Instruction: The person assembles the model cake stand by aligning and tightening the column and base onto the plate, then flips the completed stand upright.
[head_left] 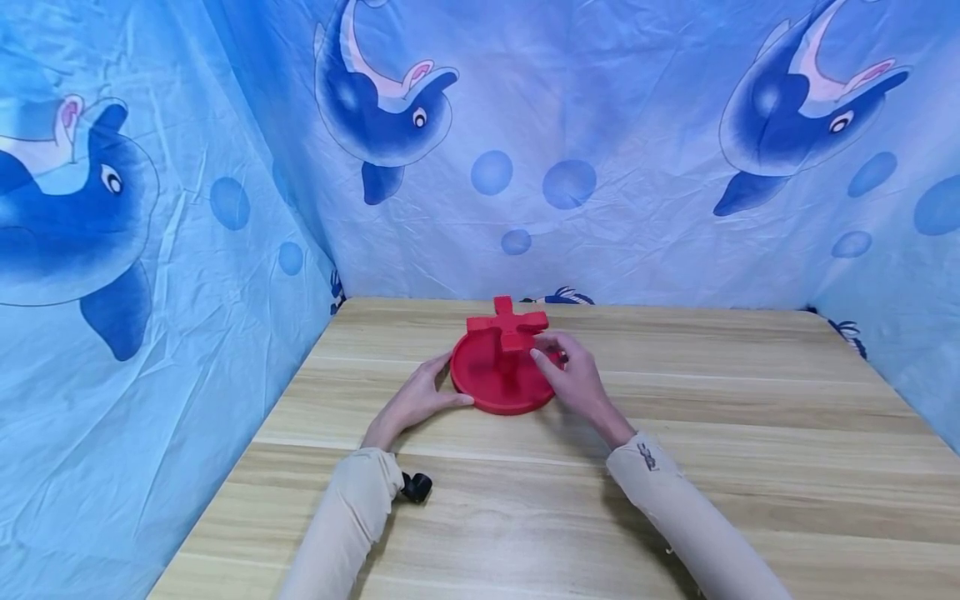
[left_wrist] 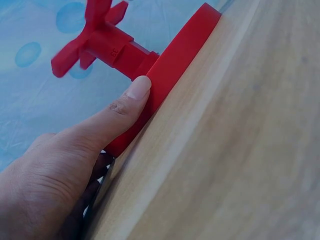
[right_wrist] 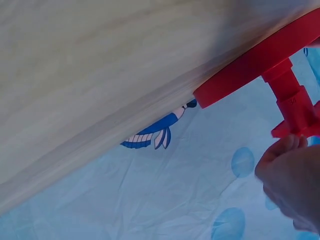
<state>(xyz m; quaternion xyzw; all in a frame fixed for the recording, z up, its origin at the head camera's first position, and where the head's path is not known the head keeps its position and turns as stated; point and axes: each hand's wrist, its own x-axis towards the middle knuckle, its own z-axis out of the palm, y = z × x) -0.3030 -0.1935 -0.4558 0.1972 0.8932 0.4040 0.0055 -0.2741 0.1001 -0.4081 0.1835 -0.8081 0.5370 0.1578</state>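
Wooden tabletop (head_left: 750, 417), red stand (head_left: 506, 367) between left hand (head_left: 416, 398), curled round rim (head_left: 506, 408), and right hand (head_left: 579, 379), pinched on crosspiece (head_left: 506, 323).

Small marking (left_wrist: 114, 52), possibly "33", on the red post (left_wrist: 124, 54), its exact reading uncertain.

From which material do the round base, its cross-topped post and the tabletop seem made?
Round base: probably hard plastic, smooth and matte; its red is even, its edge crisp.
Cross-topped post: likely similar matte plastic; colour and evenness match the base.
Tabletop: wood or wood-look laminate, slightly glossy; grain streaks and a soft reflection show.
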